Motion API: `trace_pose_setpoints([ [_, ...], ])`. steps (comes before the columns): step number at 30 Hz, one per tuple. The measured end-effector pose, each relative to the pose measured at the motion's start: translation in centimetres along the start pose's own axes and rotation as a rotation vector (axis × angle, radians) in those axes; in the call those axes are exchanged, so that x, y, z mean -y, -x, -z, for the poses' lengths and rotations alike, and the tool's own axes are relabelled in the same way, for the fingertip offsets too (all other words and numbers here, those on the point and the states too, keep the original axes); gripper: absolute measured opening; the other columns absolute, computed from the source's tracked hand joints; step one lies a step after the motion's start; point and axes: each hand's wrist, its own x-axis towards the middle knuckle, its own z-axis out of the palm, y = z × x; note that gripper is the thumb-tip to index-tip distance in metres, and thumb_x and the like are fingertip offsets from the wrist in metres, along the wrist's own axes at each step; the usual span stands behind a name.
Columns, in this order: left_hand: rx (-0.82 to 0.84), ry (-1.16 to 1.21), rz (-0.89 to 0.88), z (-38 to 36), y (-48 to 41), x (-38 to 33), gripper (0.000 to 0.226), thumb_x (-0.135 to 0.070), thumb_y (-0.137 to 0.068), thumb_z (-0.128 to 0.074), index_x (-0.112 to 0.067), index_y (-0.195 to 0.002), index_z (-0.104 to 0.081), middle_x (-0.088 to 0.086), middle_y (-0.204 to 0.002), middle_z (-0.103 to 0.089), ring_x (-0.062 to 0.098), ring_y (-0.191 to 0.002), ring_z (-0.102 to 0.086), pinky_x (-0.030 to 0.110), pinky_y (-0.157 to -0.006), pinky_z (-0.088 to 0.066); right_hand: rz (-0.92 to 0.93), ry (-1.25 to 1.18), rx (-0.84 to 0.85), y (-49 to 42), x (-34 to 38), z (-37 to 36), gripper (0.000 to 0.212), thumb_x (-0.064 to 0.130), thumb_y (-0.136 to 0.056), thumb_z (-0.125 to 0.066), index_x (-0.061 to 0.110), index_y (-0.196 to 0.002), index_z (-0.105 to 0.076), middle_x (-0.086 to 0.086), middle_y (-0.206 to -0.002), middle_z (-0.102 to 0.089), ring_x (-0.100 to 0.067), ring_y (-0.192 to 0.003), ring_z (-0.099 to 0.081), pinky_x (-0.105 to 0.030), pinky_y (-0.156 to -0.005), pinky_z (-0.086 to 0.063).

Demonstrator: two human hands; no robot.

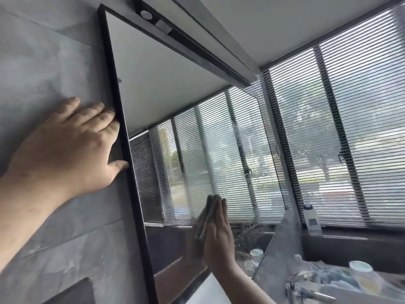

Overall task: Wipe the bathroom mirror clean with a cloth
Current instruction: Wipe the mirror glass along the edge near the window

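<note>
From my feed: the right hand (219,235) has its fingers straight and held together, pressing a folded grey-green cloth (207,216) flat against the lower part of the mirror (166,88). The cloth sits between palm and glass, and both show up reflected. The left hand (65,145) is spread flat on the grey tiled wall (43,62), fingertips touching the mirror's black frame (122,132). There are soapy streaks on the glass right of the cloth. Slatted window blinds (361,128) fill the right side, with a white bottle (311,220) on the sill and small pots (361,268) on the counter below.
</note>
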Motion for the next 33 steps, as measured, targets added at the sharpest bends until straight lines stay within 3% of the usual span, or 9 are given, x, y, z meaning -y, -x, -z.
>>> trace_pose_setpoints([
  [2, 0.015, -0.012, -0.006, -0.5, 0.4, -0.4, 0.099, -0.066, -0.057, -0.053, 0.011, -0.119, -0.061, 0.027, -0.132, -0.058, 0.042, -0.127, -0.05, 0.041, -0.117, 0.001, -0.058, 0.056, -0.01, -0.3, -1.1, 0.1, 0.068, 0.024, -0.09, -0.025, 0.022, -0.157, -0.019, 0.017, -0.161, -0.013, 0.01, -0.146, -0.006, -0.008, -0.116, -0.006],
  [6, 0.038, -0.028, -0.046, -0.6, 0.7, -0.7, 0.118, -0.081, -0.054, -0.039, 0.014, -0.121, -0.058, 0.03, -0.133, -0.055, 0.043, -0.129, -0.046, 0.052, -0.118, -0.013, -0.143, -0.046, -0.014, -3.3, -0.6, 0.0, 0.064, 0.026, -0.096, -0.028, 0.015, -0.157, -0.014, 0.003, -0.164, -0.017, -0.001, -0.149, -0.009, -0.029, -0.124, -0.01],
  [9, 0.048, -0.041, -0.065, -0.2, 0.7, -0.9, 0.124, -0.086, -0.053, -0.036, 0.015, -0.121, -0.057, 0.031, -0.133, -0.055, 0.044, -0.129, -0.047, 0.059, -0.114, -0.023, -0.136, -0.022, -0.056, -6.2, 2.3, -0.7, 0.057, 0.018, -0.101, -0.032, 0.013, -0.157, -0.019, 0.003, -0.166, -0.012, 0.006, -0.143, -0.003, -0.026, -0.124, -0.003],
  [15, 0.039, -0.054, -0.065, -0.1, 0.9, -0.8, 0.124, -0.086, -0.055, -0.035, 0.015, -0.121, -0.057, 0.032, -0.132, -0.055, 0.044, -0.128, -0.048, 0.057, -0.114, -0.023, 0.002, 0.035, -0.003, -10.8, 8.1, -2.0, 0.071, 0.032, -0.088, -0.024, 0.016, -0.158, -0.021, 0.003, -0.165, -0.012, -0.003, -0.15, -0.002, -0.013, -0.114, 0.007],
  [19, 0.038, -0.06, -0.059, 0.0, 0.9, -0.9, 0.123, -0.086, -0.055, -0.035, 0.015, -0.122, -0.058, 0.031, -0.133, -0.055, 0.043, -0.128, -0.049, 0.056, -0.114, -0.023, 0.043, 0.041, -0.015, -10.8, 6.3, -2.2, 0.059, 0.027, -0.1, -0.028, 0.018, -0.158, -0.016, 0.01, -0.163, -0.01, 0.002, -0.148, 0.001, -0.017, -0.119, 0.005],
  [22, 0.041, -0.063, -0.053, 0.0, 0.9, -1.0, 0.123, -0.086, -0.055, -0.035, 0.014, -0.122, -0.057, 0.031, -0.134, -0.055, 0.043, -0.129, -0.049, 0.056, -0.114, -0.023, -0.08, 0.015, -0.034, -8.8, 2.7, -1.0, 0.058, 0.029, -0.102, -0.023, 0.013, -0.157, -0.013, 0.004, -0.164, -0.013, -0.007, -0.152, -0.003, -0.032, -0.125, -0.005],
  [25, 0.047, -0.063, -0.047, 0.1, 1.0, -1.1, 0.124, -0.087, -0.055, -0.035, 0.014, -0.124, -0.056, 0.03, -0.135, -0.053, 0.042, -0.131, -0.048, 0.057, -0.114, -0.024, -0.186, 0.097, -0.038, -5.9, -1.8, 0.5, 0.065, 0.033, -0.097, -0.021, 0.007, -0.156, -0.016, -0.008, -0.164, -0.02, -0.017, -0.152, -0.013, -0.034, -0.123, -0.014],
  [28, 0.05, -0.061, -0.047, 0.3, 1.1, -1.2, 0.124, -0.086, -0.055, -0.034, 0.014, -0.124, -0.056, 0.031, -0.135, -0.053, 0.043, -0.131, -0.048, 0.058, -0.114, -0.025, -0.32, -0.019, -0.065, -5.7, -3.6, 1.1, 0.055, 0.027, -0.104, -0.024, 0.017, -0.157, -0.012, 0.001, -0.165, -0.011, -0.004, -0.149, -0.005, -0.03, -0.125, -0.005],
  [33, 0.046, -0.064, -0.049, 0.3, 1.1, -1.2, 0.122, -0.085, -0.055, -0.034, 0.015, -0.123, -0.056, 0.032, -0.134, -0.054, 0.043, -0.13, -0.049, 0.059, -0.113, -0.026, -0.268, -0.133, -0.06, -7.6, 0.1, 1.5, 0.053, 0.024, -0.101, -0.028, 0.01, -0.152, -0.032, -0.012, -0.163, -0.019, -0.024, -0.152, -0.01, -0.034, -0.124, -0.005],
])
